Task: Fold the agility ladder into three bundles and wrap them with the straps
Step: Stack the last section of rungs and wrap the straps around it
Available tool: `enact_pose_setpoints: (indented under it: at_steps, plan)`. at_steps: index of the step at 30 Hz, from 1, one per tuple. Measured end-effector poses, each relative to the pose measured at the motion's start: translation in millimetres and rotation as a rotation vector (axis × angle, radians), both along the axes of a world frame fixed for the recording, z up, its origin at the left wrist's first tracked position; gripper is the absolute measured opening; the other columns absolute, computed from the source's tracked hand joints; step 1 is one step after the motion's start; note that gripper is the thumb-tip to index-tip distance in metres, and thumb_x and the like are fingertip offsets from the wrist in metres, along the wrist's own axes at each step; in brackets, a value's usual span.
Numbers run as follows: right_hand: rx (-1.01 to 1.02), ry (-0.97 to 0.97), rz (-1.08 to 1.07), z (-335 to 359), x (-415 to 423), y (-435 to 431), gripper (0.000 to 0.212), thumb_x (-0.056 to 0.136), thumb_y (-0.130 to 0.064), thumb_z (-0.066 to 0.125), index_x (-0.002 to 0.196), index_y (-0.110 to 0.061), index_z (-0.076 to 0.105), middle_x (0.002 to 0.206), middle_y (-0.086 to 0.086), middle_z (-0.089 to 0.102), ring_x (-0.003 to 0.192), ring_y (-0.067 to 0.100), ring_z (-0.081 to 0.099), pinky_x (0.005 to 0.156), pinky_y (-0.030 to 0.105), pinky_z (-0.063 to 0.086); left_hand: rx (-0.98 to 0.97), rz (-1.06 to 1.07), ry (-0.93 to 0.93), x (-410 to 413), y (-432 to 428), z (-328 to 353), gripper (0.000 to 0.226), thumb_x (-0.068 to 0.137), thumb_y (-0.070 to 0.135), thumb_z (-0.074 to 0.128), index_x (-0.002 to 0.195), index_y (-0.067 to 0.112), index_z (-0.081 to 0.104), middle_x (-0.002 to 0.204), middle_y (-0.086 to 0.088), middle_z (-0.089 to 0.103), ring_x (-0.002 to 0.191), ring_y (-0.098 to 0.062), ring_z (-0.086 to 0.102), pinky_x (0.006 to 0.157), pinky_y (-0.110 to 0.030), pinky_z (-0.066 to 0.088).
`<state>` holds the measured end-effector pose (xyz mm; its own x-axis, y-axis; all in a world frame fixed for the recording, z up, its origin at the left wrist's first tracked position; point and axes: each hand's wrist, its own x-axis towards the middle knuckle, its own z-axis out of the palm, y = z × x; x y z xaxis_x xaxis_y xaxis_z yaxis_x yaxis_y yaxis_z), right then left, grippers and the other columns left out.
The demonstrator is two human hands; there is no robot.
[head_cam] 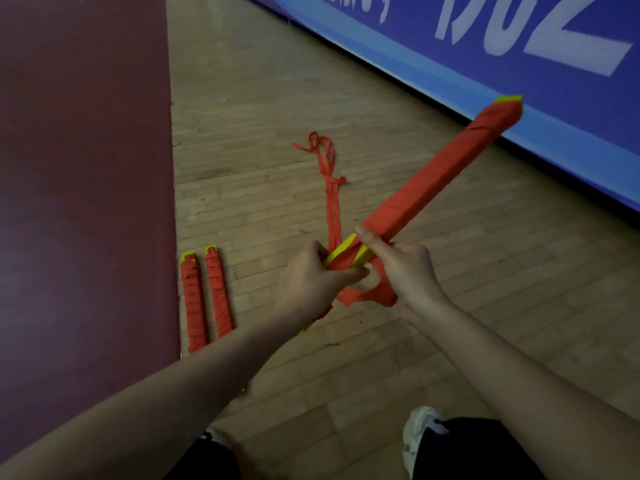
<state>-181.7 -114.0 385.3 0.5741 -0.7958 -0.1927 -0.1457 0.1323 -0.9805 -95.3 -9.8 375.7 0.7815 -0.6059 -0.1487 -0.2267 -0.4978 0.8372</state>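
I see the third bundle (440, 171) held slanting above the wood floor (259, 98).
A blue banner (450, 46) crosses behind its far tip, and a maroon mat (79, 168) lies to the left. My right hand (405, 268) grips its near end, thumb laid along it. My left hand (311, 275) curls round the strap (332, 202), which trails over the boards beyond. Two wrapped bundles (192, 303) lie side by side at the mat's edge.
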Motion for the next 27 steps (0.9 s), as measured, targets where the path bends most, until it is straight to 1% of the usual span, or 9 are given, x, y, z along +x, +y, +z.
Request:
enact_pose_setpoints:
  at_steps: [3, 6, 8, 11, 13, 16, 19, 22, 27]
  plan:
    - [0.060, -0.067, -0.006, 6, 1, -2, 0.024, 0.077, -0.029, 0.079, 0.076, -0.005, 0.074, 0.081, 0.017, 0.073, 0.073, 0.025, 0.069, 0.069, 0.040, 0.058, -0.041, -0.028, -0.054, -5, 1, -1, 0.063, 0.049, 0.075, 0.067, 0.084, 0.027, 0.046, 0.079, 0.003, 0.061, 0.073, -0.025, 0.065, 0.064, -0.052, 0.056]
    - [0.104, -0.196, 0.048, 15, 0, -4, 0.015, 0.083, -0.017, 0.073, 0.075, -0.006, 0.068, 0.055, -0.001, 0.066, 0.050, 0.010, 0.062, 0.051, 0.022, 0.052, -0.076, -0.122, 0.009, 4, 1, 4, 0.055, 0.063, 0.065, 0.076, 0.092, 0.024, 0.055, 0.082, 0.002, 0.062, 0.070, -0.018, 0.064, 0.067, -0.047, 0.057]
    - [0.138, -0.277, 0.088, 22, -1, -3, 0.016, 0.088, -0.010, 0.065, 0.074, -0.006, 0.061, 0.041, -0.008, 0.053, 0.035, 0.001, 0.049, 0.038, 0.013, 0.040, -0.110, -0.294, 0.162, 16, 6, 12, 0.056, 0.063, 0.058, 0.079, 0.098, 0.017, 0.064, 0.084, 0.001, 0.066, 0.073, -0.015, 0.063, 0.072, -0.041, 0.057]
    - [0.205, -0.367, 0.154, 31, -2, -3, 0.015, 0.091, -0.005, 0.058, 0.077, -0.004, 0.055, 0.038, -0.009, 0.046, 0.030, 0.001, 0.041, 0.034, 0.012, 0.034, -0.210, -0.492, 0.481, 29, 16, 21, 0.038, 0.076, 0.029, 0.076, 0.102, 0.004, 0.064, 0.090, -0.008, 0.070, 0.070, -0.018, 0.067, 0.057, -0.028, 0.055]
    - [0.208, -0.379, 0.194, 30, -1, -3, 0.011, 0.088, -0.009, 0.061, 0.082, -0.003, 0.055, 0.040, -0.007, 0.041, 0.031, 0.001, 0.036, 0.034, 0.014, 0.031, -0.272, -0.535, 0.687, 34, 21, 22, 0.033, 0.076, 0.020, 0.074, 0.103, 0.003, 0.062, 0.092, -0.011, 0.071, 0.069, -0.020, 0.067, 0.058, -0.028, 0.055]
    - [0.174, -0.378, 0.244, 30, -2, -5, 0.023, 0.076, -0.021, 0.067, 0.084, -0.004, 0.053, 0.042, -0.004, 0.037, 0.031, 0.003, 0.033, 0.034, 0.016, 0.029, -0.303, -0.653, 0.952, 40, 24, 17, 0.060, 0.063, 0.038, 0.083, 0.110, 0.004, 0.066, 0.092, -0.012, 0.070, 0.072, -0.021, 0.065, 0.067, -0.033, 0.056]
    - [0.180, -0.391, 0.290, 31, -3, -5, 0.021, 0.074, -0.022, 0.066, 0.076, -0.006, 0.052, 0.041, -0.005, 0.036, 0.030, 0.003, 0.033, 0.034, 0.016, 0.032, -0.326, -0.762, 1.110, 37, 24, 16, 0.066, 0.074, 0.057, 0.070, 0.114, 0.005, 0.068, 0.093, -0.013, 0.068, 0.065, -0.019, 0.062, 0.061, -0.031, 0.054]
    - [0.167, -0.380, 0.300, 30, -4, -7, 0.022, 0.073, -0.024, 0.067, 0.077, -0.007, 0.055, 0.041, -0.005, 0.039, 0.030, 0.003, 0.034, 0.035, 0.016, 0.032, -0.277, -0.656, 1.105, 28, 21, 20, 0.077, 0.079, 0.073, 0.037, 0.097, 0.006, 0.068, 0.066, -0.009, 0.058, 0.046, -0.016, 0.051, 0.047, -0.021, 0.045]
    - [0.062, -0.294, 0.281, 31, -6, -9, 0.013, 0.086, -0.019, 0.062, 0.081, -0.006, 0.060, 0.044, -0.007, 0.052, 0.035, 0.003, 0.046, 0.039, 0.015, 0.038, -0.184, -0.523, 0.982, 20, 18, 33, 0.060, 0.074, 0.068, 0.046, 0.079, 0.008, 0.053, 0.054, -0.007, 0.050, 0.042, -0.018, 0.048, 0.043, -0.021, 0.042]
